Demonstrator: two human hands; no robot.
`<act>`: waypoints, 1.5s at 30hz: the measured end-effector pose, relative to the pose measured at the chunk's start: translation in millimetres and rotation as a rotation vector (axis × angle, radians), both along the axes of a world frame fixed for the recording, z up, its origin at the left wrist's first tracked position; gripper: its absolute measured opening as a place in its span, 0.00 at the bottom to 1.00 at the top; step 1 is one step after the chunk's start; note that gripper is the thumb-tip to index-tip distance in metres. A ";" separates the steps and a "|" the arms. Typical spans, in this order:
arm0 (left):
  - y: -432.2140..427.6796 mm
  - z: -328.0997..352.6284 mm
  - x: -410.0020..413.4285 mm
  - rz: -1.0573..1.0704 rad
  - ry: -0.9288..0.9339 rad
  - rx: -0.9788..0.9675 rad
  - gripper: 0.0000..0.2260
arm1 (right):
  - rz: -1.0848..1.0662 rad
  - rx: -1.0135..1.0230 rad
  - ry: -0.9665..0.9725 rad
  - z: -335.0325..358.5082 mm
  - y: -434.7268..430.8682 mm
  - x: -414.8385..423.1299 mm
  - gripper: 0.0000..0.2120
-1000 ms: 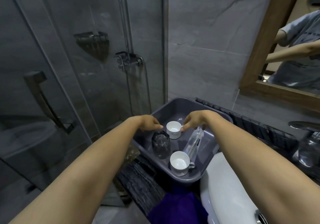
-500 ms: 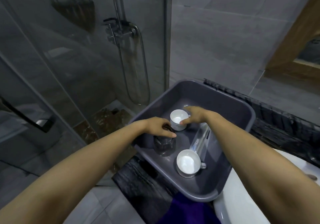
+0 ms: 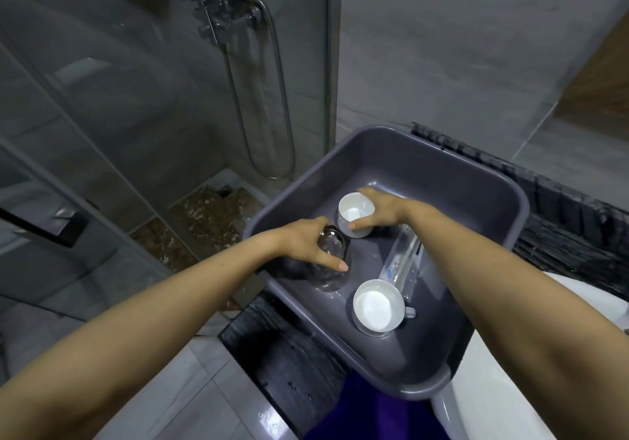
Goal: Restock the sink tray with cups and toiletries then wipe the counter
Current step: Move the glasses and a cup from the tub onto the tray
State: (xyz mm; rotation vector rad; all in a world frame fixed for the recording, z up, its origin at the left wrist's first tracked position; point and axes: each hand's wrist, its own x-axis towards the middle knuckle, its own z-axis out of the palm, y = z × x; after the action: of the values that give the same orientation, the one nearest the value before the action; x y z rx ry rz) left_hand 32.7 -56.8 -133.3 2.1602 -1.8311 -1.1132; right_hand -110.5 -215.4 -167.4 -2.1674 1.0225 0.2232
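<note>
A grey plastic tray [image 3: 452, 181] sits on the dark counter beside the sink. My left hand [image 3: 308, 240] grips the rim of a clear glass [image 3: 328, 269] standing at the tray's left side. My right hand [image 3: 383, 210] holds a small white cup [image 3: 354, 213] from above, further back in the tray. A second white cup with a handle [image 3: 376, 307] stands near the front of the tray. A clear-wrapped toiletry packet [image 3: 401, 262] lies along the tray floor under my right forearm.
The white sink basin [image 3: 531, 388] is at the lower right. A purple cloth [image 3: 371, 412] hangs below the tray's front edge. The dark counter [image 3: 571, 222] runs behind the tray. A glass shower screen with hose [image 3: 269, 99] stands to the left.
My head has tilted down, so the mirror has left the view. My left hand has dropped from beside the far cup onto the glass. My right hand stays on the far white cup.
</note>
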 end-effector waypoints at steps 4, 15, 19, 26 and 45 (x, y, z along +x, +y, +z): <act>3.0 -0.4 -5.8 -0.018 -0.055 -0.004 0.36 | 0.013 -0.019 0.008 -3.1 0.7 1.0 0.41; 10.4 -14.3 -27.5 0.179 -0.117 -0.133 0.35 | -0.047 -0.127 -0.047 -7.4 13.4 -1.6 0.39; 11.4 -10.8 -26.0 0.191 -0.133 -0.164 0.32 | -0.102 -0.146 -0.044 -8.0 16.6 -8.6 0.39; 5.1 0.1 -25.7 0.199 -0.140 -0.176 0.33 | -0.166 -0.128 -0.043 13.8 15.6 -27.4 0.37; -50.3 111.6 -66.8 -0.078 -0.125 -0.315 0.28 | -0.204 -0.323 -0.019 159.9 5.7 -119.0 0.27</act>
State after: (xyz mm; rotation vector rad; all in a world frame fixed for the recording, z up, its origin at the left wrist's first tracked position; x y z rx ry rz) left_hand -34.1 -107.1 -21.7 2.0299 -2.0003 -0.6581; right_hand -229.5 -209.8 -7.5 -2.3201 1.3337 -0.0633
